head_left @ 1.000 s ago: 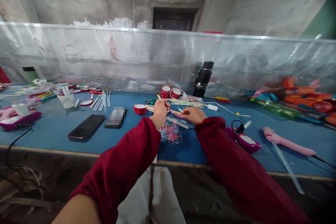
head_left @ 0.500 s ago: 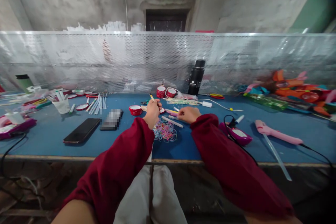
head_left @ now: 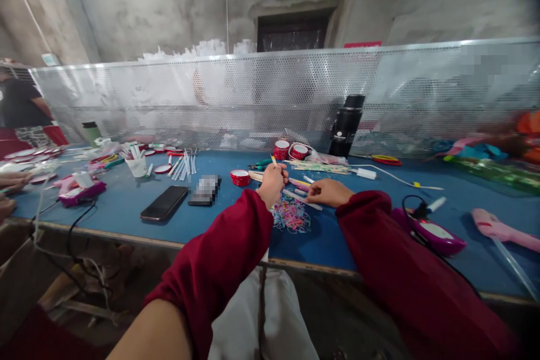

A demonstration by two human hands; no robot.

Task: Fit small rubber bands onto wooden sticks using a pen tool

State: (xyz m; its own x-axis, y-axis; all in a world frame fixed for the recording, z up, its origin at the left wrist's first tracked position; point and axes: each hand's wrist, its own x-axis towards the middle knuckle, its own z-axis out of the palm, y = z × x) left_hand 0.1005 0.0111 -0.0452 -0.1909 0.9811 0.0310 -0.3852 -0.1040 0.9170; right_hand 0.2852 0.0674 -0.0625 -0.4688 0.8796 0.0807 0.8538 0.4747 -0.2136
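My left hand (head_left: 273, 182) is closed in a fist round a thin stick (head_left: 274, 160) whose tip pokes up above the knuckles. My right hand (head_left: 328, 192) rests on the blue table (head_left: 126, 202) just to the right, fingers curled over thin white and pink sticks (head_left: 301, 198); what it grips I cannot make out. A heap of small coloured rubber bands (head_left: 291, 216) lies just in front of both hands. Both arms wear dark red sleeves.
Red tape rolls (head_left: 240, 177) (head_left: 289, 150), a black flask (head_left: 346, 125), a dark phone (head_left: 164, 203), a white cup of sticks (head_left: 137, 166), purple glue guns (head_left: 430, 230) (head_left: 80, 191), a pink one (head_left: 502, 229) and cables lie about. A perforated metal screen (head_left: 253, 95) backs the table. Another person's hands (head_left: 10, 183) show at far left.
The view has swung left, bringing the far-left person and a second glue gun into sight. My hands keep their pose over the rubber bands.
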